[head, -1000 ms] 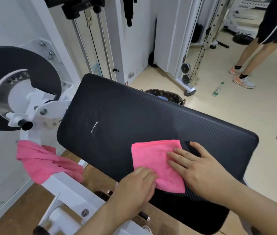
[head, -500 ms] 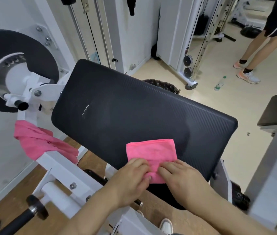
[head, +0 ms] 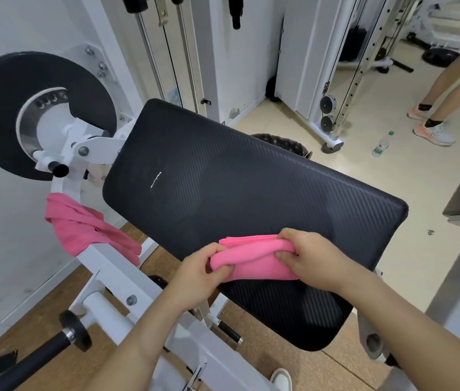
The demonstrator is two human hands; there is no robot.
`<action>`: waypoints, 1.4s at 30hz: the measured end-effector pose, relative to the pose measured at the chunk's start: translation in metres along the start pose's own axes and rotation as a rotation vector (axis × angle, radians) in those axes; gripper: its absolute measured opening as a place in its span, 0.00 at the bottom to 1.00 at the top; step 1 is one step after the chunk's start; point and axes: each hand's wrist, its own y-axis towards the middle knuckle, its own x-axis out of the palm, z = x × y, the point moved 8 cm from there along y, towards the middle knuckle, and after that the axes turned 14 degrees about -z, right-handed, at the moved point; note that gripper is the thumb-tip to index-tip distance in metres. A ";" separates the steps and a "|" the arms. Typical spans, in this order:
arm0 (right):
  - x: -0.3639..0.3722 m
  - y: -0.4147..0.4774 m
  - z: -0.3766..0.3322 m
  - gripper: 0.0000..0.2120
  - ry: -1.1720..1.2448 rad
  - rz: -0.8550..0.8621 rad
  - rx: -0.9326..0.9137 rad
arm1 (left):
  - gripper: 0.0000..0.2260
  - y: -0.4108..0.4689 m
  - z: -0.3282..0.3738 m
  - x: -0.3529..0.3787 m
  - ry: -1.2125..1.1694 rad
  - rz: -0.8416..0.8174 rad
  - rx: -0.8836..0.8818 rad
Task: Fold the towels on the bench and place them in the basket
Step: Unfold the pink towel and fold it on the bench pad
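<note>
Two bare hands lift the near edge of a pink towel (head: 254, 259) on the black padded bench (head: 251, 193), partway through a fold. The left hand (head: 197, 273) has its fingers (head: 224, 270) clamped on the towel's left end, thumb on top; the right hand (head: 312, 256) has its fingers (head: 285, 253) pinched shut on the right end, curled under the raised edge. The towel lies near the bench's front edge, already several layers thick, its far edge flat on the pad and its near edge rolled up off it. To finish the fold cleanly, both hands would do well to carry the lifted edge away together, at the same height, and lay it square on the far edge, then press the crease flat before letting go; the pad slopes, so a loose bundle could slide or spring open. A second pink towel (head: 87, 230) hangs crumpled over the white frame (head: 104, 261) to the left, unfolded. The dark basket (head: 282, 141) shows only as a rim behind the bench's far side, well apart from the hands; what it holds cannot be seen.
</note>
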 end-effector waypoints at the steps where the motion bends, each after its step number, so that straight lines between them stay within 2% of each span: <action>1: 0.000 0.000 0.002 0.02 -0.001 0.034 0.022 | 0.08 0.002 0.000 -0.002 0.027 0.018 -0.013; 9: -0.006 -0.007 -0.001 0.04 -0.050 0.262 0.160 | 0.08 0.009 0.002 -0.006 0.113 0.243 -0.104; 13: -0.015 -0.013 0.000 0.13 -0.129 0.383 0.254 | 0.14 0.009 0.008 -0.010 0.142 0.365 -0.105; 15: -0.020 -0.014 -0.011 0.15 -0.301 0.472 0.200 | 0.19 0.003 0.021 -0.015 0.239 0.493 -0.045; 17: -0.018 -0.012 -0.027 0.16 -0.503 0.501 0.126 | 0.18 -0.003 0.047 -0.014 0.520 0.611 0.134; 19: -0.011 -0.008 -0.035 0.14 -0.640 0.446 0.099 | 0.13 -0.005 0.070 0.005 0.782 0.569 0.353; 21: -0.006 -0.006 -0.036 0.11 -0.696 0.405 0.086 | 0.10 -0.006 0.073 0.021 0.833 0.445 0.469; 23: -0.006 -0.009 -0.033 0.07 -0.724 0.394 0.062 | 0.13 -0.006 0.068 0.025 0.808 0.368 0.448; 24: -0.006 -0.012 -0.032 0.08 -0.730 0.371 0.046 | 0.18 -0.006 0.064 0.027 0.827 0.344 0.417; 26: -0.003 -0.016 -0.030 0.19 -0.755 0.279 0.028 | 0.25 -0.004 0.060 0.032 0.902 0.309 0.360; 28: 0.001 -0.019 -0.026 0.29 -0.803 0.217 0.042 | 0.24 -0.002 0.061 0.032 0.932 0.318 0.330; 29: 0.002 -0.019 -0.025 0.29 -0.818 0.201 0.058 | 0.22 0.000 0.064 0.031 0.929 0.336 0.324; 32: 0.003 -0.014 -0.027 0.19 -0.827 0.209 0.075 | 0.20 0.007 0.075 0.028 0.948 0.353 0.286; 34: -0.002 -0.008 -0.023 0.17 -0.744 0.157 0.090 | 0.18 0.012 0.080 0.021 0.914 0.319 0.219; 36: -0.014 -0.002 -0.017 0.19 -0.522 0.093 0.057 | 0.16 0.018 0.077 0.004 0.768 0.237 0.114; 40: -0.031 0.007 -0.011 0.22 0.387 -0.034 -0.102 | 0.13 0.025 0.049 -0.007 -0.051 -0.050 -0.002; 42: -0.027 0.014 -0.009 0.21 0.542 0.000 -0.089 | 0.11 0.025 0.032 0.005 -0.314 -0.117 -0.096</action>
